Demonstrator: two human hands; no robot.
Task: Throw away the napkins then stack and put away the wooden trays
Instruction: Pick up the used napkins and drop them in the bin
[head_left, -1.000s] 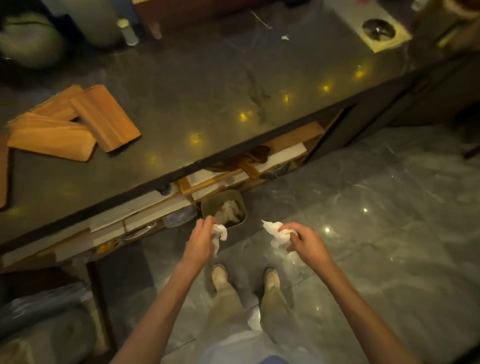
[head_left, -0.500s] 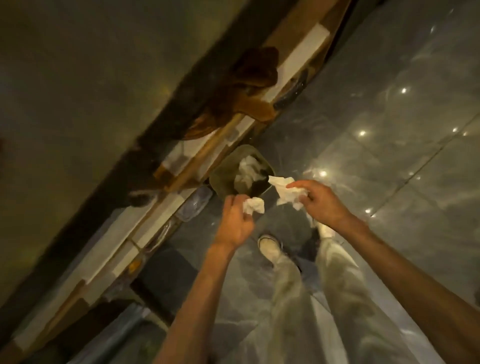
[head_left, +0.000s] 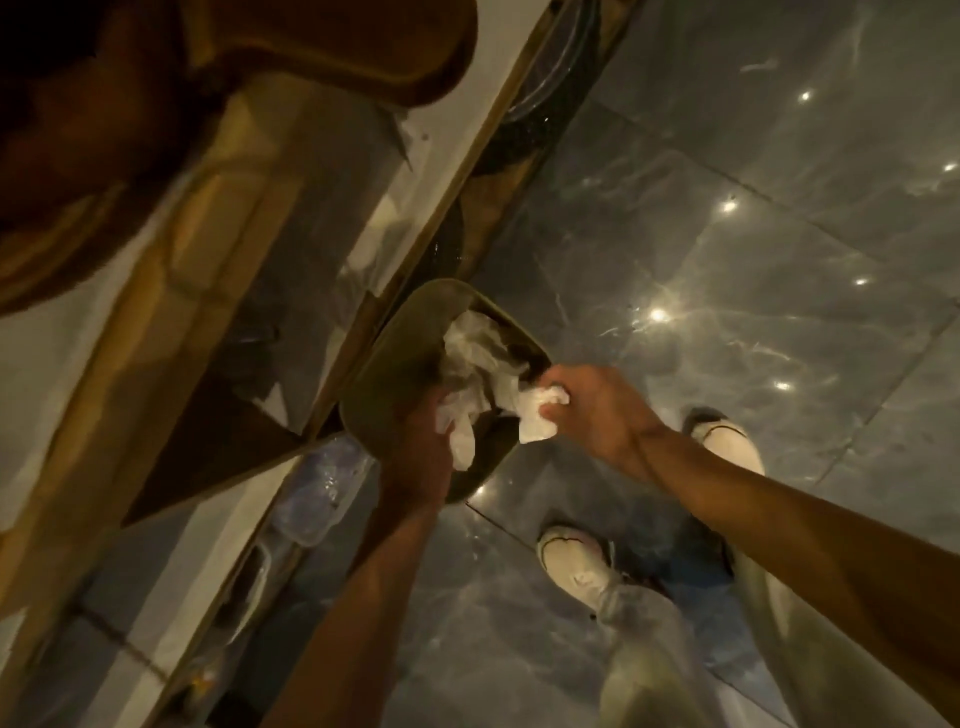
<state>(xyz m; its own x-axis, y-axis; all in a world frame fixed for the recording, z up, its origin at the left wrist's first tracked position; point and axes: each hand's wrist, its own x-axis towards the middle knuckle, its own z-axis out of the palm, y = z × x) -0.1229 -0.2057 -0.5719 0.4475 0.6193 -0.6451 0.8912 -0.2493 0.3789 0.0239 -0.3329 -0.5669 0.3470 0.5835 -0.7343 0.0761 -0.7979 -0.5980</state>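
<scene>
Nearest the camera, pale trouser legs and two white shoes (head_left: 576, 564) stand on the grey marbled floor (head_left: 753, 270), which mirrors small ceiling lights. Both bare forearms reach forward over a small olive bin (head_left: 387, 364) on the floor.

The left hand (head_left: 421, 457) hangs over the bin's near rim, its fingers curled loosely about a crumpled white napkin (head_left: 460, 434) that trails downward into the opening. The right hand (head_left: 592, 402) pinches a second crumpled napkin (head_left: 540, 415) between thumb and fingertips, right at the bin's near right rim, its loose end drooping below the hand. Inside the bin lies more creased white paper (head_left: 475, 345).

Beyond the bin, blurred shelves with pale boards and wooden edges (head_left: 291, 291) run diagonally under the dark surface; what they hold is unclear. The wooden trays are not in view.
</scene>
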